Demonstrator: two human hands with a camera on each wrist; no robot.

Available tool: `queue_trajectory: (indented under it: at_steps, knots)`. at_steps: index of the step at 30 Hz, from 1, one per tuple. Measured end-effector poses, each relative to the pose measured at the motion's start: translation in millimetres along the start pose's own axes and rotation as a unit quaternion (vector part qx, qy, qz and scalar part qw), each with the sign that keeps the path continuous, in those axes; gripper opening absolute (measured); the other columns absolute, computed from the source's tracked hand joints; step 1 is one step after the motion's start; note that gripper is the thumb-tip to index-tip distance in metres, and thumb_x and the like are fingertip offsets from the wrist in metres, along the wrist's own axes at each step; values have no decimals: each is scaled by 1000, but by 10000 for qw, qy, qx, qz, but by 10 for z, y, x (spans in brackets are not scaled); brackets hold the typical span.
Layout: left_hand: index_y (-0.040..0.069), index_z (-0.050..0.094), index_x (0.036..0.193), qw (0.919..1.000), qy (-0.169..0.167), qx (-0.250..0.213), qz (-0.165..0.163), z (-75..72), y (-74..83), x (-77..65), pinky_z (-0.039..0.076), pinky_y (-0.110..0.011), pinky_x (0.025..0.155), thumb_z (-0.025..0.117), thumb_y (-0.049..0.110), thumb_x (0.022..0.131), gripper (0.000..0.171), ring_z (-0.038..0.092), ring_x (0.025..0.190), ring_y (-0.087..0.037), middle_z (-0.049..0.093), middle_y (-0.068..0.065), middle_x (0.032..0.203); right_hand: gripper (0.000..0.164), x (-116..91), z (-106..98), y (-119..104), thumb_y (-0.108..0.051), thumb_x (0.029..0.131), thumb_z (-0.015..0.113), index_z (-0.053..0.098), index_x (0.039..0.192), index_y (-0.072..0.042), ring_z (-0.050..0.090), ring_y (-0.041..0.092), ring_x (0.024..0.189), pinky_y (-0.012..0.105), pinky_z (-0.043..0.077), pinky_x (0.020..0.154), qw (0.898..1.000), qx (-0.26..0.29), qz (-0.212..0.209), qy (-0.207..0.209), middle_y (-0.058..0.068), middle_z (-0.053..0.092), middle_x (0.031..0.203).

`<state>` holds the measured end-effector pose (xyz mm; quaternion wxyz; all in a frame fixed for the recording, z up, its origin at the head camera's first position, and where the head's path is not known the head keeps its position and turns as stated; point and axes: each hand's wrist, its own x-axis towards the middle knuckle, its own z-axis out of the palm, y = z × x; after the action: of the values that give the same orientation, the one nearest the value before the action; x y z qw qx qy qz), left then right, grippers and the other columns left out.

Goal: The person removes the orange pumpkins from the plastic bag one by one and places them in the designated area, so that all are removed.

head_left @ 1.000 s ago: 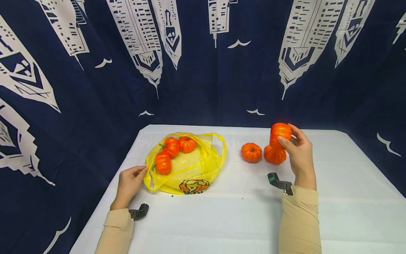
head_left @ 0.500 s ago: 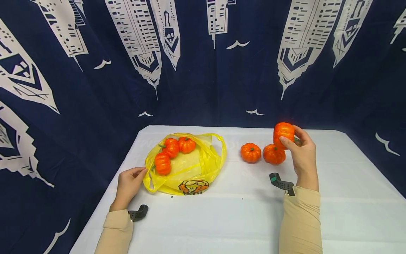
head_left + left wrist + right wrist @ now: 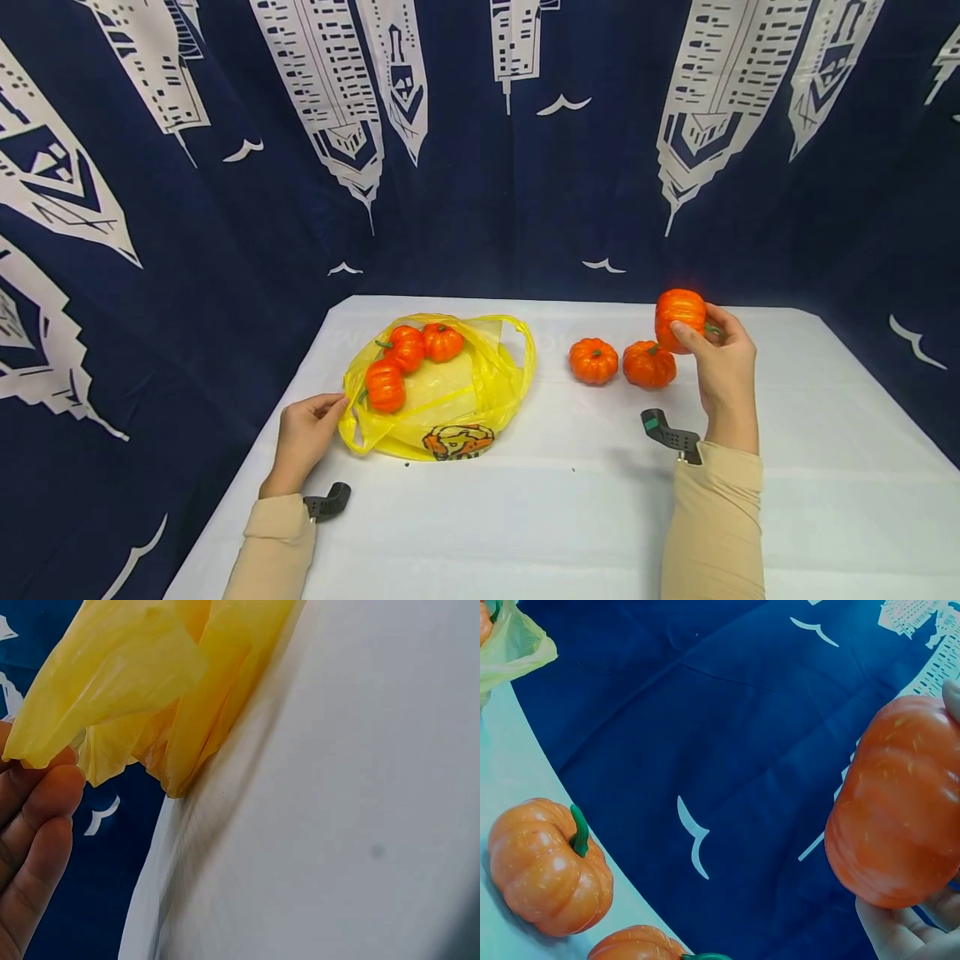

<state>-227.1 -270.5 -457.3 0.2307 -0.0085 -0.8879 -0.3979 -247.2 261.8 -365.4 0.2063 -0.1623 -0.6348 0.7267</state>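
Note:
My right hand grips a small orange toy pumpkin between thumb and fingers, raised above the table, its green stem toward the palm. In the right wrist view that held pumpkin fills the right side. Two more pumpkins rest on the table to its left: one pumpkin and, beside it, another pumpkin partly overlapped by the held one. My left hand pinches the left edge of a yellow plastic bag. In the left wrist view the fingertips hold the thin bag. Inside the bag lie three pumpkins.
A white-covered table carries everything. Behind it hangs a dark blue curtain printed with white buildings and birds. A black wrist camera sits on the right forearm and another camera on the left.
My right hand has moved a little to the right with its pumpkin, uncovering more of the pumpkin on the table behind it. The left hand has stayed at the bag's edge.

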Motion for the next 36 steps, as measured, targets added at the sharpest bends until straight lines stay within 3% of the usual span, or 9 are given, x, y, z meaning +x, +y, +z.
queue_trajectory:
  at_steps: [2,4,7,10,12,15,20,36]
  knots:
    - [-1,78,97,10000,-3,7,-15,-1,-1,-1,49,-14,58,73,8,90,13,60,64,-3,77,-16,85,72,12,-2,-1,-19,83,82,49,147,-17,48,8,109,29,38,115,9999,-85,56,81,-11,52,118]
    - [-1,78,98,10000,-18,16,-30,-1,-1,1,49,-15,58,73,8,90,13,60,65,-3,77,-16,85,72,26,-11,1,-19,82,83,51,147,-17,49,8,109,23,43,109,9998,-63,86,147,-11,53,115]
    - [-1,78,98,10000,-30,40,-38,-3,-1,2,49,-15,58,73,8,90,13,61,65,-4,77,-16,86,72,39,-30,5,-15,81,84,52,145,-15,51,9,106,14,54,86,9995,176,111,223,-9,53,112]
    - [-1,78,98,10000,-30,58,-56,-2,-4,3,49,-14,59,73,9,90,14,61,66,-4,77,-16,86,72,43,-46,12,-14,79,85,54,144,-14,52,9,102,8,52,70,9989,343,125,308,-7,54,110]
    - [-1,78,99,9999,-35,51,-84,-2,-6,0,49,-14,59,73,9,91,14,61,66,-4,77,-16,86,71,42,-52,14,-15,79,86,56,142,-15,52,9,101,8,52,72,9987,288,121,396,-8,54,109]
    - [-1,78,99,9999,-37,55,-105,0,-10,-4,49,-14,58,73,9,91,14,60,65,-4,77,-16,86,69,42,-55,15,-19,79,86,57,142,-18,50,8,102,13,49,88,9985,37,146,529,-9,54,110]
    - [-2,78,98,10000,-6,53,-64,4,-11,-12,48,-14,57,73,8,90,14,59,64,-2,76,-16,85,77,54,-57,19,-20,82,83,45,149,-22,44,8,109,31,40,113,9973,-215,230,660,-9,47,132]
    - [-3,78,98,10000,-5,54,-68,9,4,-11,48,-15,55,72,8,91,14,58,62,-3,76,-16,83,87,128,-87,103,-22,83,82,29,153,-22,39,16,135,31,38,116,9914,-405,757,989,1,31,155]
